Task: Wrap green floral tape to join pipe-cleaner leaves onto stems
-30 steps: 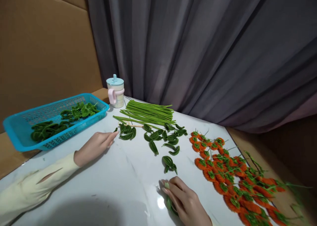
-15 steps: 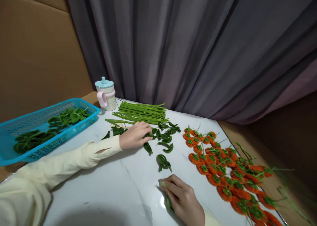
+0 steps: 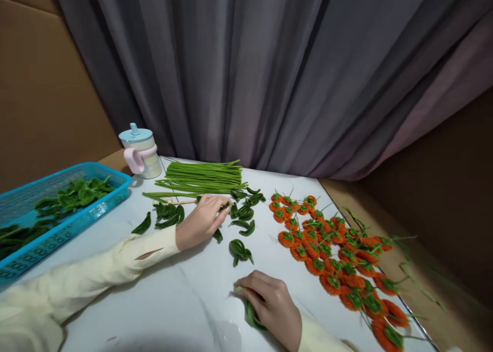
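Observation:
My left hand [image 3: 206, 218] is at the heap of dark green pipe-cleaner leaves, its thumb and fingers closed on a leaf [image 3: 224, 206] mostly hidden by them. Nearer to me, my right hand [image 3: 271, 303] is closed around a green pipe-cleaner piece [image 3: 252, 315] low over the table; its shape is partly covered. Between the hands lies a small joined cluster of green leaves [image 3: 239, 249]. Loose curved leaves [image 3: 247, 227] are scattered right of my left hand, and more leaves [image 3: 169, 215] lie left of it.
Behind the leaves lies a bundle of light green pipe cleaners [image 3: 204, 174]. Orange pipe-cleaner persimmons [image 3: 331, 282] with green tops cover the table's right side. A blue basket [image 3: 119, 186] holding green pieces stands left, near a lidded cup [image 3: 140, 151]. A grey curtain [image 3: 231, 74] hangs behind.
The view has swung slightly right, shifting everything left in the picture. My left hand has moved a little among the leaves; my right hand keeps its green piece.

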Available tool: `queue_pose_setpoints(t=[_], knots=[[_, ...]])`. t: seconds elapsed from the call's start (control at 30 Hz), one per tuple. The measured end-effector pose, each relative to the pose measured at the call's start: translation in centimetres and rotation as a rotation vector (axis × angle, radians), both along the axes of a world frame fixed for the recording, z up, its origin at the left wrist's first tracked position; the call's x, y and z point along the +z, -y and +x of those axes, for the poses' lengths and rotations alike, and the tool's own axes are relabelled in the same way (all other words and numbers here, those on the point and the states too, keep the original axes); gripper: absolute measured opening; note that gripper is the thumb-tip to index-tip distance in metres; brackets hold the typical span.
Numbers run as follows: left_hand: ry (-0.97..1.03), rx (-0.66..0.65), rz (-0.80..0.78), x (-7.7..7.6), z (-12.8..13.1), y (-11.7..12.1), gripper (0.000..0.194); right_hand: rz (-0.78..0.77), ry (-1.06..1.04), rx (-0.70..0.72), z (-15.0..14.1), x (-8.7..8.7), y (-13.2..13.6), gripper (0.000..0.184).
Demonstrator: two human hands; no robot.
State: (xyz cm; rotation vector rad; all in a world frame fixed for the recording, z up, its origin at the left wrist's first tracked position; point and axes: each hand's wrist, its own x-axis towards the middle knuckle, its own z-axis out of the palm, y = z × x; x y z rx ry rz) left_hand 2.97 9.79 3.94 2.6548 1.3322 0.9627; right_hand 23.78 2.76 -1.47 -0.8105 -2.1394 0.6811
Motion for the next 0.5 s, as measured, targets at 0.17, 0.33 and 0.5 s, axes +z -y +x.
queue_pose_setpoints(t=[0.17,0.33,0.5], knots=[[0.146,-0.237,0.044,-1.0,0.7,4.2,0.021,-0.038,0.046,-0.078,0.0,0.3,-0.1,0.032],[-0.128,-0.258,0.18,-4.6,0.4,1.1,0.019,-0.049,0.06,-0.106,0.0,0.3,0.0,0.033],[0.038,-0.174,0.204,-3.1,0.5,-0.6,0.018,-0.115,0.04,-0.15,0.0,0.5,0.0,0.033]])
